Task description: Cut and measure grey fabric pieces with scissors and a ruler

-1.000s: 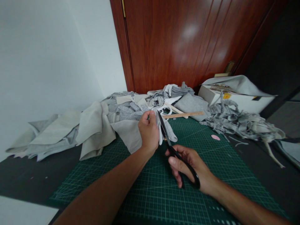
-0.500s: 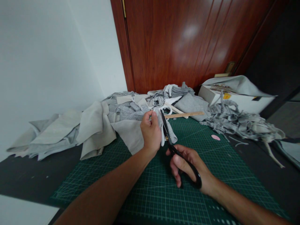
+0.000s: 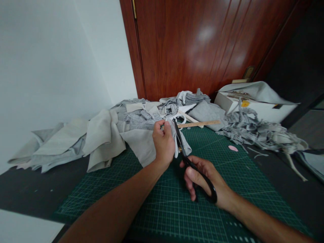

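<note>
My right hand (image 3: 202, 179) is closed round the handles of a pair of black scissors (image 3: 178, 138), with the blades pointing up and away. My left hand (image 3: 164, 141) is closed in a pinch on a grey fabric piece (image 3: 186, 145), which hangs behind and to the right of its fingers. The scissor blades lie against this fabric, just right of my left hand. Part of the fabric is hidden by my left hand and the blades. Beneath both hands spreads a green cutting mat (image 3: 162, 209) with a grid.
Pale and grey cloth pieces (image 3: 101, 135) are heaped at the left and back. A wooden ruler (image 3: 199, 124) lies behind the scissors. On the right are a white box (image 3: 260, 109), a tangle of grey fabric strips (image 3: 263, 131) and a pink oval (image 3: 233, 148). A red-brown door (image 3: 187, 47) stands behind.
My left hand has shifted very slightly to the right. The scissors stay at the fabric in almost the same position.
</note>
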Demonstrator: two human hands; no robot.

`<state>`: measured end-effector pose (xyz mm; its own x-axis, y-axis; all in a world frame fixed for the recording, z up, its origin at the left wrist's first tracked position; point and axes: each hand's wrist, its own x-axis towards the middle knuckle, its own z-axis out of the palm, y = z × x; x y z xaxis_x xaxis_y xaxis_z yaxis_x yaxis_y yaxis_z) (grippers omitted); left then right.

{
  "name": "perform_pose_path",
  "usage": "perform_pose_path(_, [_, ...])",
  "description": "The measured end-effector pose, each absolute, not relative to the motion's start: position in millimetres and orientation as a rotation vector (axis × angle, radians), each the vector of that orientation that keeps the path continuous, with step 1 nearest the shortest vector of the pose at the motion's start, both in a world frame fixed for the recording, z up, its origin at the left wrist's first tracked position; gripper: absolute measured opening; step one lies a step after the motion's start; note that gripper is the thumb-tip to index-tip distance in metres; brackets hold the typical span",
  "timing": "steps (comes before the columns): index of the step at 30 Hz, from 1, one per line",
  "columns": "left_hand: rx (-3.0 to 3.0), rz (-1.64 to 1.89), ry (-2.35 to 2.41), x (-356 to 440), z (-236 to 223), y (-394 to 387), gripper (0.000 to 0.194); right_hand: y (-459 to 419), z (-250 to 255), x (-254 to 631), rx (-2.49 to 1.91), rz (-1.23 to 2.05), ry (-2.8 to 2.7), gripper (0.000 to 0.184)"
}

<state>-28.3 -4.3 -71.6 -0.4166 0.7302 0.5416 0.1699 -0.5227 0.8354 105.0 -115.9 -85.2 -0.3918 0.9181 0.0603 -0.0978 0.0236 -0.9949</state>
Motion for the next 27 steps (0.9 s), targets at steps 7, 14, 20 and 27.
perform_pose_path(7, [1.414, 1.985, 1.284, -28.9, -75.2, -2.4, 0.021, -115.8, -84.4, 104.5, -0.901, 1.506, -1.443, 0.061])
perform_pose_path(14, [1.427, 1.985, 1.319, -29.1, -76.3, -2.2, 0.021, -116.4, -82.2, 104.1, -0.932, 1.518, -1.424, 0.063])
perform_pose_path(20, [1.434, 1.96, 1.322, -29.2, -75.6, -3.2, 0.023, -115.9, -82.9, 104.0, -0.952, 1.517, -1.423, 0.063])
perform_pose_path(27, [1.416, 1.947, 1.295, -29.4, -78.6, -0.5, 0.028, -115.6, -84.0, 103.8, -0.961, 1.5, -1.413, 0.061])
